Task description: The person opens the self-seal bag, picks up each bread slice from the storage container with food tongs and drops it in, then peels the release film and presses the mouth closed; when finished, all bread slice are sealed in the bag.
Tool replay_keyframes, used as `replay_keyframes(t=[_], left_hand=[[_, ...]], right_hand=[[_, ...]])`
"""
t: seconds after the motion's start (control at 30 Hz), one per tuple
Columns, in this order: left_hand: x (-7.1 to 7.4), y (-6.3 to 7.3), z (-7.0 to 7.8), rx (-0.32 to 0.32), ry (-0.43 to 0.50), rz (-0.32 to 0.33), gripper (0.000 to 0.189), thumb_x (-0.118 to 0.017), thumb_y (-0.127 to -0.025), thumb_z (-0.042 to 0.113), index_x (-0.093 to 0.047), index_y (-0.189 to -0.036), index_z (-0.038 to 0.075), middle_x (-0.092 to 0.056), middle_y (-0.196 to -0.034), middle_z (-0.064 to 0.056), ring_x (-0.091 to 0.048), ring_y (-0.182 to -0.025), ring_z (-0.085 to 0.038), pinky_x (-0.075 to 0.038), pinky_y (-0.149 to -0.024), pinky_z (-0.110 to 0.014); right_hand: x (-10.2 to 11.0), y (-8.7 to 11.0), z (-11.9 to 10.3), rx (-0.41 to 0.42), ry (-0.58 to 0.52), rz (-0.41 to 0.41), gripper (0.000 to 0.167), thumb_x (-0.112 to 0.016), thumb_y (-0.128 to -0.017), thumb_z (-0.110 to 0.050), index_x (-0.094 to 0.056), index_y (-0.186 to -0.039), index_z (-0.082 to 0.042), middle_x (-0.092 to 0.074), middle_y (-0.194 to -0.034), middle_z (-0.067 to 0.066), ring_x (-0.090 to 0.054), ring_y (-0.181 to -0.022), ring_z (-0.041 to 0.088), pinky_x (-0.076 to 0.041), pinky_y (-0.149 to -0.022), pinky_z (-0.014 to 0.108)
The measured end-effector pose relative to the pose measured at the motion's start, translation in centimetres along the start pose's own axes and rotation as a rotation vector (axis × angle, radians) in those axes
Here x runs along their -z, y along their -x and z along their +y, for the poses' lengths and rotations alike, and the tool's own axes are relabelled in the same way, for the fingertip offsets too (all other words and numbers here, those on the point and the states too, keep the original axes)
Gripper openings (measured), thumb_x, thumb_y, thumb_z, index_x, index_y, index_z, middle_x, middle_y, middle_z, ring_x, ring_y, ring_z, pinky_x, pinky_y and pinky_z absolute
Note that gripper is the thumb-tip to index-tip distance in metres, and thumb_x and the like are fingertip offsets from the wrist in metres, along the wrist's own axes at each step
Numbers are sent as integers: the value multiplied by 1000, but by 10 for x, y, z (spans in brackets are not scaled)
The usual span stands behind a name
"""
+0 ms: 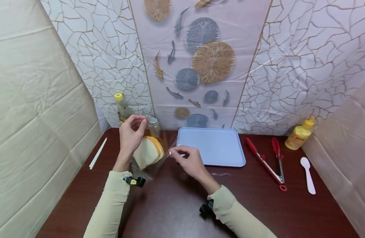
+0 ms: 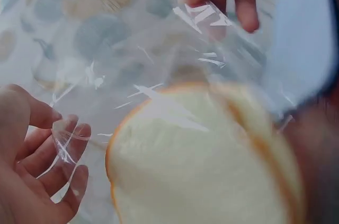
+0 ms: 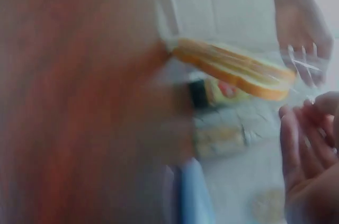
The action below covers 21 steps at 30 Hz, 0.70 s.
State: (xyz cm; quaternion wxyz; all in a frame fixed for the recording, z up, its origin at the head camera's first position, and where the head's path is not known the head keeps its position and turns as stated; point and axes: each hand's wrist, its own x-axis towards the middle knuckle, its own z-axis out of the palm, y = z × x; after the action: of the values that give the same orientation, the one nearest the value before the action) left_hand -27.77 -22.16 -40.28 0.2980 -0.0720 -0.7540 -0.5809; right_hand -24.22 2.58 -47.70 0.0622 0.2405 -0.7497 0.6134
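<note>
A clear plastic bag (image 1: pixel 143 173) hangs between my two hands, with slices of white bread (image 1: pixel 146 152) inside it. My left hand (image 1: pixel 130 136) pinches one upper side of the bag between thumb and fingertips. On the other upper side, my right hand (image 1: pixel 190 162) pinches the film the same way. In the left wrist view the bread (image 2: pixel 190 166) shows its pale face and brown crust, two slices lying nearly against each other. The right wrist view shows the bread (image 3: pixel 235 70) edge-on, tilted inside the film.
A light blue tray (image 1: pixel 213 147) lies at the back middle. Behind my left hand stand a yellow-capped bottle (image 1: pixel 122 107) and a lidded glass jar (image 1: pixel 153 126). White chopsticks (image 1: pixel 98 153) lie at left. Red tongs (image 1: pixel 267 165), a yellow squeeze bottle (image 1: pixel 300 135) and a white spoon (image 1: pixel 308 175) are at right.
</note>
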Motion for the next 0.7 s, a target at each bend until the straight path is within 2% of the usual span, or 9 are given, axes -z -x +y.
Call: replay_keyframes(t=[0.1, 0.2, 0.33, 0.4, 0.53, 0.6, 0.7], left_hand=[[-9, 2, 17, 16, 130, 0, 15, -75, -103, 15, -77, -110, 2, -81, -104, -18, -79, -89, -17, -60, -81, -20], [-20, 5, 34, 11, 276, -20, 18, -74, -104, 13, -75, -114, -3, -82, -103, -12, -80, -90, -21, -63, -85, -25], [-39, 10, 53, -13, 441, -44, 21, -73, -105, 11, -72, -116, -7, -84, -102, -5, -82, -90, -24, -63, -88, -30], [-48, 13, 60, -18, 482, -48, 21, -74, -104, 12, -73, -117, -5, -85, -102, -4, -83, -92, -21, -63, -88, -29], [-64, 19, 68, 6, 552, -61, 22, -75, -104, 14, -74, -119, -2, -84, -109, -12, -83, -97, -25, -63, -93, -32], [-72, 23, 70, 21, 577, -81, 21, -75, -104, 13, -74, -119, -1, -83, -112, -17, -83, -100, -26, -63, -94, -33], [-86, 30, 72, 33, 601, -131, 19, -74, -104, 12, -75, -119, 0, -81, -116, -23, -83, -102, -30, -64, -92, -33]], right_hand=[[28, 1, -8, 81, -31, 65, 14, -76, -103, -15, -84, -112, -8, -84, -100, 12, -77, -82, 13, -63, -71, 25], [58, 2, -21, 141, -29, 141, 13, -76, -102, -10, -84, -112, -7, -83, -103, 14, -78, -84, 15, -64, -72, 26], [101, 6, -39, 170, 28, 231, 13, -76, -103, -13, -84, -114, -12, -83, -103, 11, -78, -85, 14, -64, -74, 26], [119, 9, -45, 180, 54, 284, 14, -76, -103, -14, -84, -114, -14, -84, -102, 11, -78, -86, 13, -64, -76, 25], [144, 16, -56, 190, 77, 367, 16, -76, -103, -15, -84, -117, -13, -83, -105, 14, -79, -90, 11, -64, -83, 23], [152, 17, -60, 190, 79, 387, 17, -75, -103, -14, -83, -118, -12, -83, -106, 14, -79, -92, 11, -63, -85, 22], [159, 17, -62, 177, 93, 392, 16, -76, -103, -14, -84, -118, -12, -84, -105, 7, -78, -92, 9, -62, -83, 20]])
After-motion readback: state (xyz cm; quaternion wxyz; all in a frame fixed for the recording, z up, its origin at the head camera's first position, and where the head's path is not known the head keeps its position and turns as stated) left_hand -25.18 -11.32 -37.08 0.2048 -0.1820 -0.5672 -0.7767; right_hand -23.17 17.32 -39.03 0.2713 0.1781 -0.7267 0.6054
